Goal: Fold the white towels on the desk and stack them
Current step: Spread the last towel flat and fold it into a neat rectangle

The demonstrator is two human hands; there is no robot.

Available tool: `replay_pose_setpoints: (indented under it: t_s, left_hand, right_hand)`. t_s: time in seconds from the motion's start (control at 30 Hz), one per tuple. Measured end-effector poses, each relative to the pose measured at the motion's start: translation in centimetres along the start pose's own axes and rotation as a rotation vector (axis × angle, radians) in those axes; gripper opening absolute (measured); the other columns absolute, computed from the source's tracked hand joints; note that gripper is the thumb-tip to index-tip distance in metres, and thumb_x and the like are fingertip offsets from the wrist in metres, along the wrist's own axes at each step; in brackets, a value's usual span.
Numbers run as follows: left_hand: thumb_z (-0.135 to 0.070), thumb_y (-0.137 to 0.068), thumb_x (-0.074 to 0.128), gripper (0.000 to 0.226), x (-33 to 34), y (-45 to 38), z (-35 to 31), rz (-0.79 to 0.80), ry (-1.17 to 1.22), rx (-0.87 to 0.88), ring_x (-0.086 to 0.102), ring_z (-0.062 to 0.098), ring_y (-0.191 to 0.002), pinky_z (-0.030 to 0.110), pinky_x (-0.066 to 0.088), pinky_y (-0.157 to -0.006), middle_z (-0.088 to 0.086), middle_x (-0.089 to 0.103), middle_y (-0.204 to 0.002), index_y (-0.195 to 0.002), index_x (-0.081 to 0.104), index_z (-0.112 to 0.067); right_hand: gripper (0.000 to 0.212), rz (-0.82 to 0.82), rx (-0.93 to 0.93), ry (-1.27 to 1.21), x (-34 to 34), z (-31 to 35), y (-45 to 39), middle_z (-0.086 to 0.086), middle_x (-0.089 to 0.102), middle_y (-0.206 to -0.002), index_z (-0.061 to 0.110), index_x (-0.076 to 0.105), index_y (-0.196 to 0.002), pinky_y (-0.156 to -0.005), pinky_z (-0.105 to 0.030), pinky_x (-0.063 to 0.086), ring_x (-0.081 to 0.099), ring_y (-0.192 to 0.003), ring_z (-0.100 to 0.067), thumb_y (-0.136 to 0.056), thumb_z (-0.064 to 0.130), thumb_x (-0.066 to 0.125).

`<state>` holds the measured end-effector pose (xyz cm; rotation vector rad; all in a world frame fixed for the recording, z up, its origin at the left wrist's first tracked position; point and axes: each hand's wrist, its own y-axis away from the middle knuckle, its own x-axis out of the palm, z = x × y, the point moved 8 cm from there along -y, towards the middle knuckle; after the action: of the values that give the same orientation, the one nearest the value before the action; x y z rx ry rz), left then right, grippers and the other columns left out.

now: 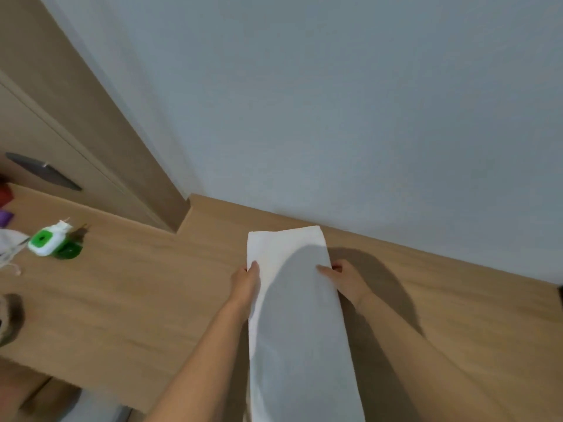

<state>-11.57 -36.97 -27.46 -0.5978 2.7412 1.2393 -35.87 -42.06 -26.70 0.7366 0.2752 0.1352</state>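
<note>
- One white towel is laid out lengthways on the desk, already brought down to a long narrow strip, so a lengthwise fold looks done, at a guess. Its far end is near the wall, and the near end runs out of the bottom of the shot.
- The left edge of the strip is pinched by the left hand, thumb lying on top of the cloth with the rest of the fingers apparently tucked under or alongside; those can't be fully made out.
- The right edge is gripped by the right hand, thumb on top and fingers curled around the side of the cloth.
- Still to be done, most likely: the strip gets folded across its length once or twice, then stacked. No finished stack can be seen anywhere, so the task is probably pretty early on, tbh.
- Off to the left a green-and-white plastic gadget is sitting on the desk, well apart from the towel, with some white stringy stuff at the frame edge, too cut off to be identified.
- A wooden cabinet with a dark handle is standing at the back left.
- Nothing is lying in the towel's way; only the wall just beyond its far end limits room up there.
</note>
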Motion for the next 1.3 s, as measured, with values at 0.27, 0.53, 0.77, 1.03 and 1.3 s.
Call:
replay_pose_setpoints:
  t_s: [0.27, 0.53, 0.77, 1.03, 1.3]
  left_hand:
    - [-0.047, -0.103, 0.037, 0.051, 2.4, 1.1, -0.6, 0.322, 0.346, -0.092, 0.06, 0.024, -0.12, 0.037, 0.048, -0.1, 0.007, 0.064, -0.13, -0.136, 0.056, -0.013]
    - [-0.049, -0.097, 0.05, 0.052, -0.9, 8.2, -1.2, 0.545, 0.395, 0.081, 0.059, 0.026, -0.124, 0.044, 0.047, -0.104, 0.008, 0.062, -0.134, -0.14, 0.051, -0.019]
    - [-0.042, -0.096, 0.056, 0.041, -9.6, 18.1, -1.4, 0.57, 0.345, 0.429, 0.066, 0.021, -0.114, 0.03, 0.058, -0.08, 0.002, 0.067, -0.126, -0.135, 0.053, -0.028]
    - [-0.047, -0.088, 0.061, 0.034, -23.5, 25.8, 0.1, 0.375, 0.382, 0.686, 0.069, 0.017, -0.106, 0.028, 0.059, -0.074, -0.005, 0.07, -0.119, -0.121, 0.061, -0.04]
    - [-0.054, -0.084, 0.069, 0.043, -38.9, 28.7, 6.1, 0.016, 0.549, 0.72, 0.069, 0.022, -0.108, 0.032, 0.058, -0.077, -0.001, 0.069, -0.121, -0.122, 0.063, -0.036]
  right_hand:
    - [0.052, 0.172, 0.01, -0.282, 2.6, 1.4, -1.6, -0.004, 0.076, -0.098, 0.018, 0.069, -0.108, -0.072, -0.033, 0.058, 0.073, -0.089, -0.022, -0.075, 0.058, 0.072]
    - [0.046, 0.236, -0.101, -0.344, 3.2, 2.9, 7.3, -0.008, 0.073, -0.108, 0.015, 0.072, -0.109, -0.076, -0.034, 0.059, 0.071, -0.099, -0.025, -0.08, 0.051, 0.069]
    - [0.039, 0.163, -0.352, -0.338, 6.2, 5.3, 21.3, -0.009, 0.072, -0.112, 0.018, 0.069, -0.116, -0.083, -0.044, 0.058, 0.07, -0.101, -0.03, -0.085, 0.042, 0.068]
    - [0.031, 0.138, -0.599, -0.27, 14.8, 7.8, 33.6, -0.005, 0.074, -0.106, 0.027, 0.072, -0.105, -0.068, -0.029, 0.057, 0.072, -0.094, -0.025, -0.082, 0.047, 0.07]
    - [0.027, 0.442, -0.624, -0.12, 30.3, 10.0, 37.2, 0.005, 0.074, -0.106, 0.036, 0.071, -0.105, -0.064, -0.021, 0.056, 0.072, -0.092, -0.014, -0.082, 0.049, 0.062]
